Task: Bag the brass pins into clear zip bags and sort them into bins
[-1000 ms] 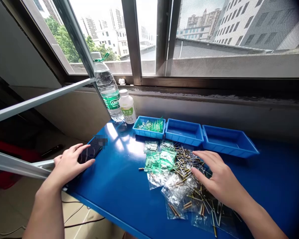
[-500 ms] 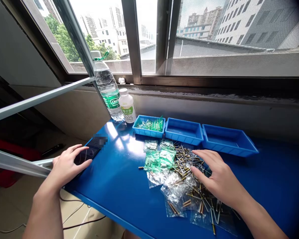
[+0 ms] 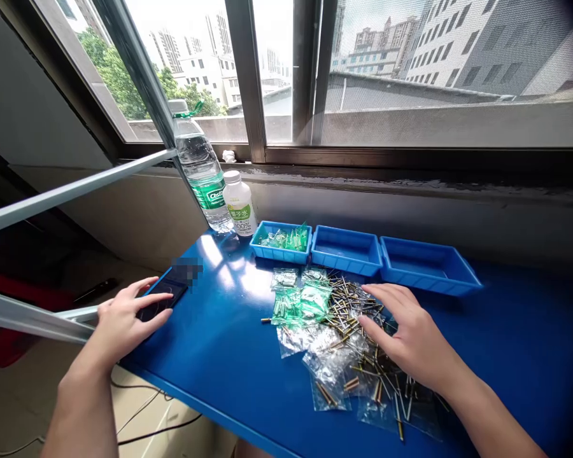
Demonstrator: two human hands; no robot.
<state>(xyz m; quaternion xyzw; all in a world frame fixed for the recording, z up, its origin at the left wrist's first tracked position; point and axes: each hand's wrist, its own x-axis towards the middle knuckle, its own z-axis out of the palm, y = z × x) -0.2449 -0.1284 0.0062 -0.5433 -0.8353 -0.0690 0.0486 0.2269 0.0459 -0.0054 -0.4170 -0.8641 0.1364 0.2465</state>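
My left hand (image 3: 131, 315) is at the table's left edge, fingers apart over the near end of a dark phone (image 3: 165, 292); whether it touches the phone I cannot tell. My right hand (image 3: 405, 331) hovers open at the right side of a pile of metal screws (image 3: 351, 302), holding nothing. Left of the pile lie small green packets (image 3: 298, 302). Clear plastic bags (image 3: 327, 359), some with screws inside, spread toward the front. Behind are a blue bin holding green packets (image 3: 281, 242) and two empty blue bins (image 3: 346, 249) (image 3: 427, 264).
A large water bottle (image 3: 203, 175) and a white bottle (image 3: 240, 203) stand at the back left of the blue table (image 3: 210, 356). A metal frame bar (image 3: 76, 191) crosses the left side. Cables (image 3: 160, 428) lie on the floor, and windows rise behind the table.
The view has shifted slightly, so the table items appear a little further left. Both hands keep nearly the same pose; the left index finger sits slightly lower over the phone.
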